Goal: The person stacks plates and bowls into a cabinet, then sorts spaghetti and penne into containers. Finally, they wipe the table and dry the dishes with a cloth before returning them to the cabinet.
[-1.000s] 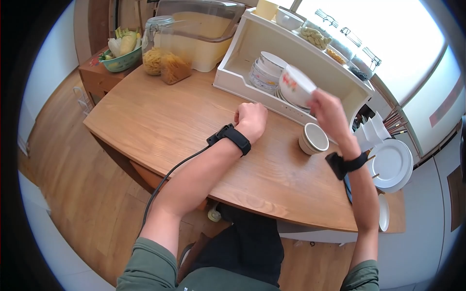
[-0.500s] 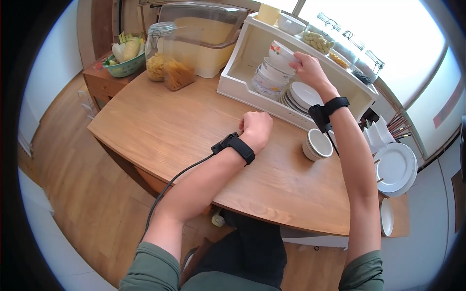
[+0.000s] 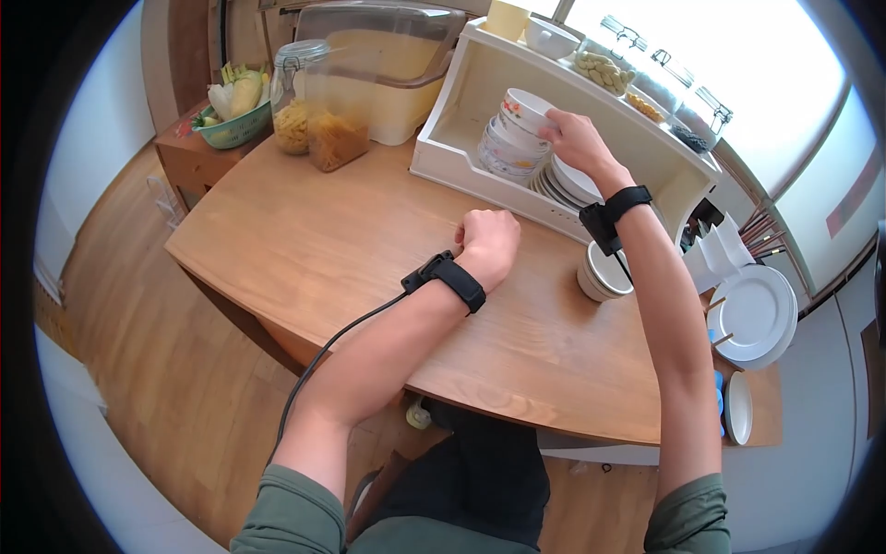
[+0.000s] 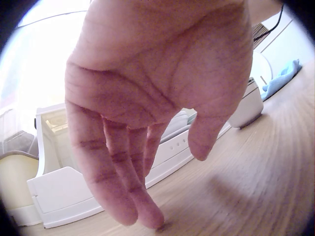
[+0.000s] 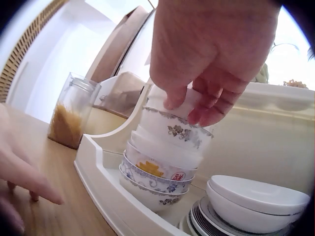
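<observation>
My right hand [image 3: 580, 143] pinches the rim of the flower-patterned bowl [image 3: 528, 109], which sits on top of a stack of bowls [image 3: 509, 152] inside the white shelf. In the right wrist view, the thumb and fingers of my right hand [image 5: 211, 64] reach down over the top of the stack [image 5: 162, 167]. To the right of the stack stand plates with a white bowl [image 5: 256, 201] on them. My left hand [image 3: 489, 242] rests on the wooden table; in the left wrist view its fingers [image 4: 118, 167] hang loosely bent, with nothing held.
Two nested cups [image 3: 604, 272] stand on the table [image 3: 535, 342] before the shelf [image 3: 494, 189]. Pasta containers [image 3: 337, 138] and a large bin are at the back left. Jars [image 3: 604, 69] line the shelf top. White plates [image 3: 752, 314] stand in a rack at the right.
My right hand has carried the flower-patterned bowl from above the plates leftward to the bowl stack, where it has come down from a tilt onto the top. My left hand has stayed on the table.
</observation>
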